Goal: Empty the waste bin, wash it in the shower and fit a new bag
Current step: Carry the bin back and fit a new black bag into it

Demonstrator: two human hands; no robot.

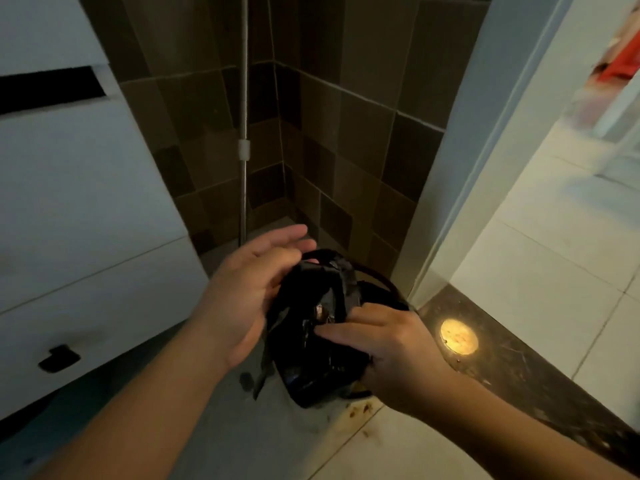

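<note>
gripping one black bag [311,327]: right hand [391,344], left hand [249,292].

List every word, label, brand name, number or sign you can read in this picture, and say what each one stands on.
None: no readable text shows in this view.
The black bag, held by the left hand and the right hand, shows only shiny creases, no print.
The white cabinet and the tiled wall carry no lettering.
The red thing at the top right is too blurred to tell whether it bears any.
</note>
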